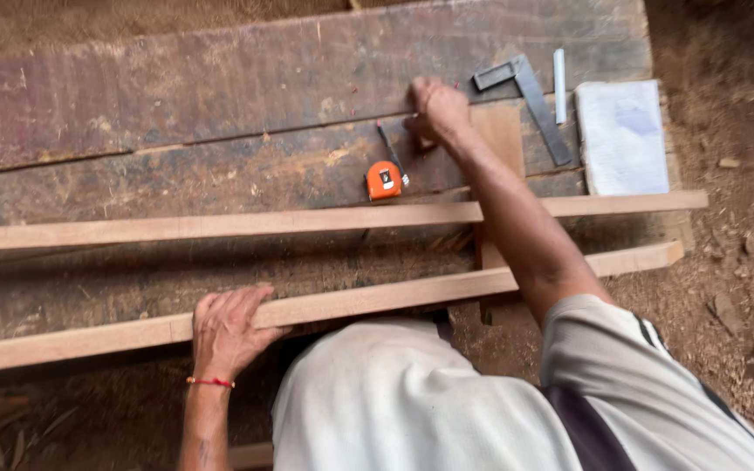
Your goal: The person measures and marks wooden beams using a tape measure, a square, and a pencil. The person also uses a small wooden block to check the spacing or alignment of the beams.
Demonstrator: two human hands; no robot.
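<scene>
My left hand lies on the near wooden strip, its fingers curled over the strip's far edge. A second, longer wooden strip runs parallel just beyond it. My right hand reaches far across the bench with its fingers curled at the corner of a small flat board. Whether it grips anything is hidden. An orange tape measure sits just left of my right forearm, and a dark pencil-like stick lies beside it.
The dark plank workbench is dusted with sawdust. At its far right lie a metal try square, a white stick and a pale notebook. Wood scraps lie on the sawdust-covered ground to the right.
</scene>
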